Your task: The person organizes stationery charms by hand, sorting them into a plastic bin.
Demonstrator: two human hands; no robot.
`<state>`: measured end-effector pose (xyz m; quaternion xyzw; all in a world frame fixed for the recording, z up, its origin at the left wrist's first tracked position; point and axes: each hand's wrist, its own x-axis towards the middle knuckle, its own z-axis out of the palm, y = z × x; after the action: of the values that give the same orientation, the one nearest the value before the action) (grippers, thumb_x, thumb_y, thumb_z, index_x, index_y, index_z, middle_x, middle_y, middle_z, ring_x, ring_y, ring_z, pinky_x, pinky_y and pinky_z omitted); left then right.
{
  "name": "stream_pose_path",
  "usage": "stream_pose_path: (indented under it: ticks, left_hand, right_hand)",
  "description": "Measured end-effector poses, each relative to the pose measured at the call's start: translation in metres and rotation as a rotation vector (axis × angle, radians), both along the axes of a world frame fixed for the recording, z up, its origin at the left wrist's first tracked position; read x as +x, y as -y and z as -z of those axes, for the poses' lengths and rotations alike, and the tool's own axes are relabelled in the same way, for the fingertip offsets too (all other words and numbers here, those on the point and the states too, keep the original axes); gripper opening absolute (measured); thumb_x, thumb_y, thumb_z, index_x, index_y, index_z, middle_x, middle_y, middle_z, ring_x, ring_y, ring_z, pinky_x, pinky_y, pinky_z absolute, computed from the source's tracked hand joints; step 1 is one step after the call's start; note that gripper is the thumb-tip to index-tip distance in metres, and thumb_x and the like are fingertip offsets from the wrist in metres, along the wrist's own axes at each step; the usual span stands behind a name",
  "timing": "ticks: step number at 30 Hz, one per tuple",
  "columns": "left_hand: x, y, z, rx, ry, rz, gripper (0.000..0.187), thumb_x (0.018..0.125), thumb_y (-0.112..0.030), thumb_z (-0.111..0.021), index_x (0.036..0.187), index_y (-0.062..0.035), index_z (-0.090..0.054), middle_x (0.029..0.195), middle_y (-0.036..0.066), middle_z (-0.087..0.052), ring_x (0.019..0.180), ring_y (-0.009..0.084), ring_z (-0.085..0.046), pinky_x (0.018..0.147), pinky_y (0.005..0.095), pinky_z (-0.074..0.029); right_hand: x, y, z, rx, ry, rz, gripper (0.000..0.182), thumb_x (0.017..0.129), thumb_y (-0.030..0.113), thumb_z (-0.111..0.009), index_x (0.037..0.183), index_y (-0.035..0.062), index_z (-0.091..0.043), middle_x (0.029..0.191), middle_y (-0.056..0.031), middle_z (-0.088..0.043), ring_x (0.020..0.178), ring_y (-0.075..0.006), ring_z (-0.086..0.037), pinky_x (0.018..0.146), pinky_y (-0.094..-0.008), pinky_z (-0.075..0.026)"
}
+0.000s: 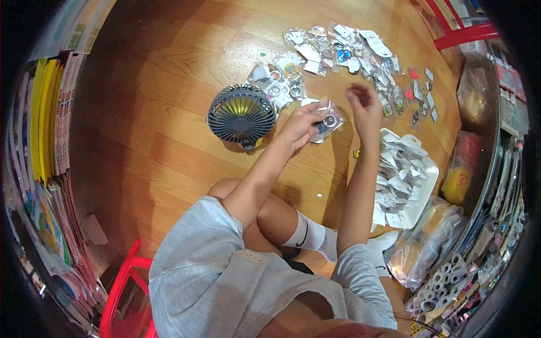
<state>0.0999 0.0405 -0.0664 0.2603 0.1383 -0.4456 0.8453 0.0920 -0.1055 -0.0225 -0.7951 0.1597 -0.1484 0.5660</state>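
My left hand (301,127) pinches a small clear plastic bag (329,120) with a dark item and a round metal ring, perhaps a keyring, inside. To its right my right hand (365,101) is raised, its fingers loosely curled with a gap at the thumb and nothing visible in them. Beyond my hands lies a spread of bagged small items (360,50) on the wooden floor. Near my right forearm stands a white tray (431,174) heaped with clear packets and white cards. A dark round fan (243,115) stands left of my left hand.
Several loose small charms (416,93) lie at the far right. Shelves of books (48,118) line the left side, and packed goods (451,281) the right. Red stool legs (127,281) show lower left, with a red frame (465,35) upper right. My crossed legs are below.
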Motion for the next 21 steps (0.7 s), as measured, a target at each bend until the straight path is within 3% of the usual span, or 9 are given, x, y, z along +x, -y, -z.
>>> stream_pose_path:
  ticks: [2, 4, 6, 8, 12, 16, 18, 20, 21]
  left_hand:
    - [-0.001, 0.003, 0.012, 0.046, -0.004, -0.04, 0.033, 0.078, 0.004, -0.046, 0.111, 0.006, -0.043, 0.103, 0.014, -0.054, 0.087, 0.0196, -0.057, 0.073, 0.0281, -0.05]
    - [-0.004, 0.003, 0.015, 0.148, -0.032, -0.088, 0.034, 0.08, 0.0, -0.045, 0.114, 0.0055, -0.04, 0.099, 0.015, -0.055, 0.085, 0.0199, -0.058, 0.072, 0.0271, -0.05]
    - [-0.006, 0.004, 0.009, 0.135, -0.021, -0.095, 0.027, 0.082, -0.003, -0.044, 0.108, 0.0049, -0.044, 0.094, 0.012, -0.057, 0.08, 0.0168, -0.059, 0.065, 0.0265, -0.051]
    - [-0.005, 0.004, 0.007, 0.207, -0.026, -0.068, 0.023, 0.085, -0.008, -0.042, 0.104, 0.0021, -0.046, 0.089, 0.009, -0.058, 0.073, 0.0138, -0.058, 0.058, 0.0266, -0.049]
    - [-0.003, -0.004, 0.009, 0.264, -0.004, -0.08, 0.025, 0.087, -0.013, -0.038, 0.111, -0.0078, -0.043, 0.085, 0.007, -0.057, 0.064, 0.0135, -0.056, 0.055, 0.0281, -0.048]
    - [-0.003, -0.001, -0.001, 0.199, -0.093, -0.138, 0.031, 0.087, -0.013, -0.036, 0.118, -0.0103, -0.039, 0.102, 0.008, -0.051, 0.082, 0.0205, -0.054, 0.071, 0.0383, -0.048]
    - [-0.003, -0.001, 0.007, 0.154, -0.018, -0.07, 0.034, 0.087, -0.016, -0.037, 0.12, -0.0096, -0.037, 0.107, 0.008, -0.048, 0.089, 0.0222, -0.052, 0.074, 0.0424, -0.046]
    - [-0.003, 0.001, 0.005, 0.162, -0.063, -0.12, 0.03, 0.088, -0.02, -0.036, 0.117, -0.0148, -0.042, 0.1, 0.005, -0.051, 0.084, 0.0188, -0.052, 0.068, 0.039, -0.047]
    - [-0.002, 0.0, 0.004, 0.195, -0.034, -0.129, 0.034, 0.087, -0.024, -0.039, 0.118, -0.0083, -0.041, 0.108, 0.008, -0.048, 0.09, 0.0228, -0.052, 0.075, 0.043, -0.045]
  right_hand:
    - [0.011, 0.002, 0.006, -0.098, -0.046, 0.116, 0.016, 0.075, 0.005, -0.055, 0.088, -0.0032, -0.056, 0.079, -0.0081, -0.059, 0.072, -0.0121, -0.055, 0.065, -0.0238, -0.044]
    - [0.032, -0.01, 0.014, 0.038, -0.038, 0.12, 0.023, 0.075, 0.014, -0.058, 0.088, -0.0042, -0.057, 0.078, -0.012, -0.06, 0.074, -0.0173, -0.057, 0.066, -0.0275, -0.045]
    - [0.059, -0.035, 0.043, -0.118, -0.236, 0.024, 0.033, 0.071, 0.024, -0.061, 0.087, -0.0044, -0.057, 0.08, -0.0176, -0.06, 0.074, -0.0263, -0.058, 0.067, -0.0332, -0.045]
    - [0.073, -0.066, 0.031, -0.675, -0.605, -0.118, 0.039, 0.065, 0.03, -0.066, 0.084, -0.0022, -0.057, 0.082, -0.0197, -0.059, 0.076, -0.0334, -0.057, 0.067, -0.0372, -0.045]
    - [0.072, -0.077, 0.05, -0.623, -0.609, -0.039, 0.038, 0.062, 0.031, -0.069, 0.08, -0.0002, -0.057, 0.08, -0.0182, -0.06, 0.073, -0.0344, -0.056, 0.064, -0.038, -0.045]
    - [0.056, -0.039, 0.056, -0.447, -0.346, 0.0, 0.028, 0.064, 0.023, -0.069, 0.073, -0.0002, -0.057, 0.068, -0.0149, -0.059, 0.062, -0.0274, -0.056, 0.054, -0.035, -0.042]
    - [0.046, -0.024, 0.042, 0.137, -0.216, 0.052, 0.018, 0.07, 0.016, -0.065, 0.072, -0.0003, -0.058, 0.063, -0.007, -0.056, 0.058, -0.0158, -0.053, 0.051, -0.0268, -0.041]
    - [0.029, -0.011, 0.023, 0.243, -0.192, 0.025, 0.014, 0.076, 0.012, -0.06, 0.08, -0.0014, -0.057, 0.066, -0.0027, -0.056, 0.055, -0.0095, -0.05, 0.051, -0.0205, -0.039]
    - [0.02, -0.007, 0.015, 0.395, -0.132, -0.004, 0.016, 0.077, 0.01, -0.059, 0.087, -0.002, -0.055, 0.07, -0.0039, -0.057, 0.058, -0.0092, -0.051, 0.052, -0.0203, -0.04]
